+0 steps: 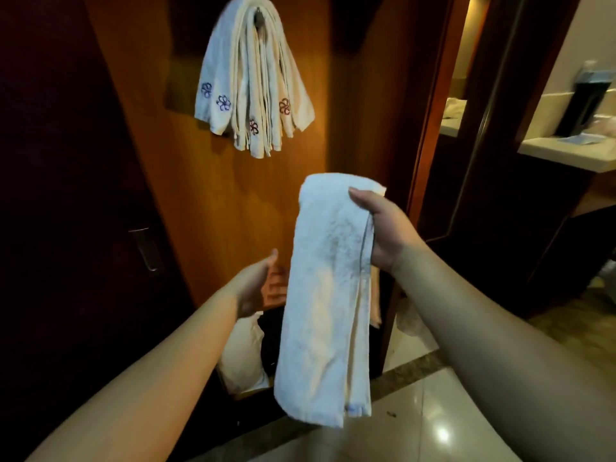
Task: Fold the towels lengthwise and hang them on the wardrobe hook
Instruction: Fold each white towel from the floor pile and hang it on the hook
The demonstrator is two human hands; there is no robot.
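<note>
below the hook on the orange-brown wooden wardrobe panel (pixel 233 201), a white terry-cloth towel folded into a long narrow strip (pixel 328 295) hangs from the right hand (pixel 383 231), its upper end doubled over the top of that hand and its lower end dangling free above the pale glossy tiled floor (pixel 433 425). it looks soft and limp, light enough for one hand, with no stiffness of its own, so it will droop either side of whatever carries it and the layers may slide apart if held loosely. the sensible place to take it is near the middle of its length, across all the folded layers, so both ends hang evenly over the hook.

the right hand's grip is closed on the towel near its upper end, thumb lying across the front face and the fingers hidden behind the cloth. the left hand (pixel 263 281) is spread and holds nothing, palm turned toward the strip, close beside its left edge; whether it touches the cloth i cannot tell.

higher up, a bundle of cream folded towels with embroidered flower motifs (pixel 253 85) already drapes over the small dark metal wardrobe hook (pixel 258 15), leaving little room on it, which could make seating another strip fiddly.
</note>
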